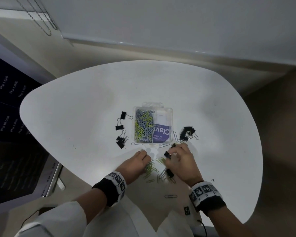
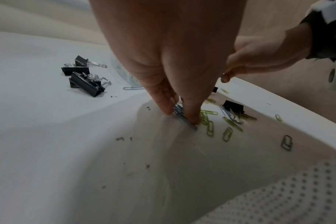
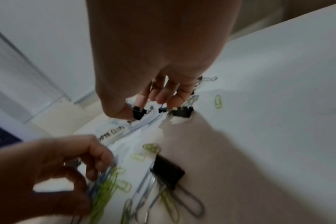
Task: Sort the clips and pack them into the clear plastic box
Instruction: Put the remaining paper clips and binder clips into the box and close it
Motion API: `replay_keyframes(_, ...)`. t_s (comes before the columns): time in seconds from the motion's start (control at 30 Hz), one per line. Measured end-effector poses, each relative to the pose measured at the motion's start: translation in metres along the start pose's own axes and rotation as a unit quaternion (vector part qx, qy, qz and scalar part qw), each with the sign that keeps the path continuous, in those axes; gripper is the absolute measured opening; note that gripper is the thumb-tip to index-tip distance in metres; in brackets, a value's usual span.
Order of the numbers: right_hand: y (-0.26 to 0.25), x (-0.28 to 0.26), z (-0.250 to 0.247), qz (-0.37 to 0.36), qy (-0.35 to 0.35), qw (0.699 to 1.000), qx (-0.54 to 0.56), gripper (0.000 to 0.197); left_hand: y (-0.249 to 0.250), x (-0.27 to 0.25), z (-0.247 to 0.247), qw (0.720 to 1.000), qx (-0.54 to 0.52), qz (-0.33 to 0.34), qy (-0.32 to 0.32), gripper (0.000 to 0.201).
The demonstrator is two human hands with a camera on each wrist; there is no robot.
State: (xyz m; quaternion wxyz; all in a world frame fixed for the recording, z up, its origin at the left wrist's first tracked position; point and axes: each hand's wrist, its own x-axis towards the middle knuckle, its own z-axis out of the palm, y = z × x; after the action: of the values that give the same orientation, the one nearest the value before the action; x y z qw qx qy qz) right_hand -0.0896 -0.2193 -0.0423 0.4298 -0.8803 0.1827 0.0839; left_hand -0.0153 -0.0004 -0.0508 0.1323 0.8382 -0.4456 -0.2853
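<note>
The clear plastic box [image 1: 170, 117] stands open mid-table; its left compartment holds grey and green paper clips [image 1: 143, 125], its right one a purple card. My left hand [image 2: 179, 117] pinches a small bunch of grey-blue paper clips [image 2: 177, 109] against the table, with loose green paper clips [image 2: 209, 122] just to its right. Beside it, my right hand [image 3: 144, 109] pinches a small black binder clip [image 3: 138, 113] between thumb and finger, just in front of the box. In the head view both hands [image 1: 146, 157] [image 1: 169, 153] sit close together over the scattered pile.
Several black binder clips [image 1: 121, 129] lie left of the box, and a heap of them [image 1: 187, 133] lies to its right. One more binder clip [image 1: 169, 173] rests among the loose clips under my right hand. A lone grey paper clip [image 1: 170, 196] lies near the table's front edge.
</note>
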Motion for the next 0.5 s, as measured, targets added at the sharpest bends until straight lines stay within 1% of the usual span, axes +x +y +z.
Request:
replay_keyframes(0.07, -0.001, 0.001, -0.016, 0.042, 0.050, 0.994, 0.084, 0.020, -0.001, 0.000, 0.002, 1.000, -0.004, -0.002, 0.000, 0.050)
replay_keyframes(0.13, -0.001, 0.008, -0.033, 0.080, 0.105, 0.982, 0.137, 0.023, -0.002, 0.000, 0.002, 1.000, -0.005, -0.005, -0.005, 0.050)
replay_keyframes(0.2, 0.004, 0.021, -0.048, 0.116, 0.150, 0.972, 0.142, 0.020, -0.001, 0.001, 0.002, 1.000, -0.003, -0.005, -0.008, 0.049)
replay_keyframes(0.27, 0.013, 0.036, -0.061, 0.133, 0.182, 0.968, 0.108, 0.018, -0.001, 0.002, 0.001, 1.000, -0.004, -0.005, -0.009, 0.049)
replay_keyframes(0.33, 0.023, 0.047, -0.068, 0.140, 0.184, 0.970, 0.077, 0.018, -0.001, 0.002, 0.000, 1.000, -0.008, -0.006, -0.009, 0.049)
replay_keyframes(0.43, 0.037, 0.056, -0.066, 0.145, 0.142, 0.978, 0.039, 0.019, 0.000, 0.002, 0.001, 1.000, -0.012, -0.008, -0.004, 0.049)
replay_keyframes(0.5, 0.040, 0.053, -0.059, 0.102, 0.155, 0.982, -0.023, 0.024, 0.000, 0.002, 0.002, 1.000, -0.015, -0.013, -0.007, 0.049)
